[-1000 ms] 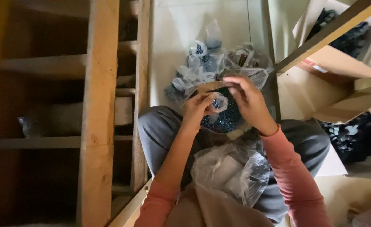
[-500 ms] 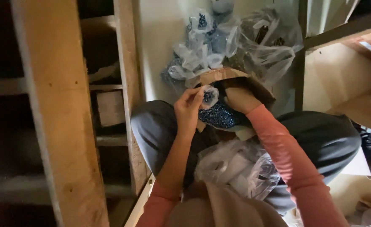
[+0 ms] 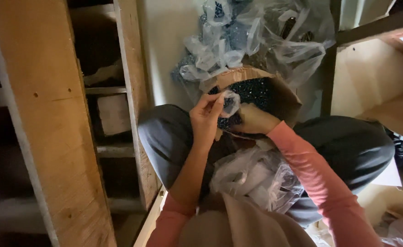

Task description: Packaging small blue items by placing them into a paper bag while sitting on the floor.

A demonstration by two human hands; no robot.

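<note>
I sit with knees apart over an open cardboard box filled with small dark blue pieces. My left hand pinches the rim of a small clear plastic bag and holds it above the box. My right hand rests at the box's near edge, fingers curled under the bag; whether it holds any pieces is hidden.
A heap of filled clear bags lies on the floor beyond the box. Empty clear bags are bunched in my lap. Wooden shelf posts stand at the left; cardboard boxes sit on a shelf at the right.
The view has shifted right and down, so the box sits higher in frame. My right hand dropped from above the bag to the box's near edge; my left hand still pinches the bag.
</note>
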